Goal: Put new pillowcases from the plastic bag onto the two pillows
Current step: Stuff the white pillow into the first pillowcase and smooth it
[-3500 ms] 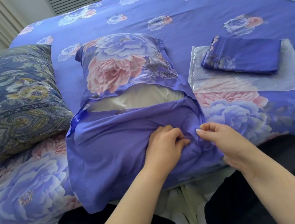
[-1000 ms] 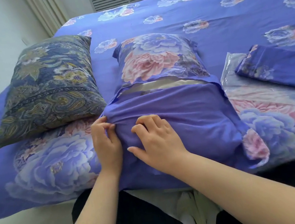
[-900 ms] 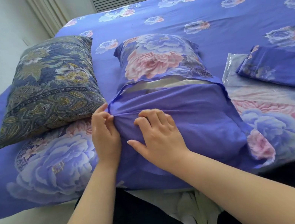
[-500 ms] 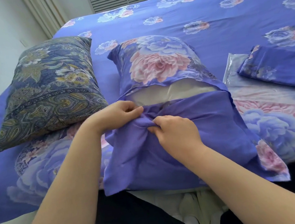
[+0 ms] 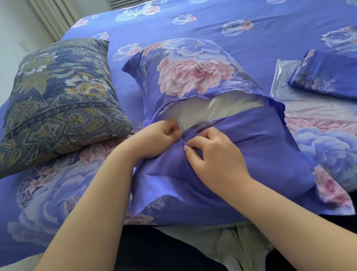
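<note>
Hands, head view: left hand [image 5: 157,136] and right hand [image 5: 215,157] both pinch bunched purple cloth at the left part of the pillowcase [image 5: 197,70] opening
Change: a second ago they pressed the flap's left edge low down; now they have gathered it and lifted it toward the gap; the exposed strip of white pillow [image 5: 213,109] has widened
Meaning: probably the inner flap is being tucked over the pillow's end; first pillow nearly cased
Left hand: fingers curled, gripping the fold
Right hand: fingertips pinching the same fold, just beside the left
Second pillow [image 5: 58,101]: on the bed [image 5: 259,17], left, in its old paisley cover
Spare pillowcase [image 5: 340,77]: folded on the plastic bag [image 5: 285,74], right
</note>
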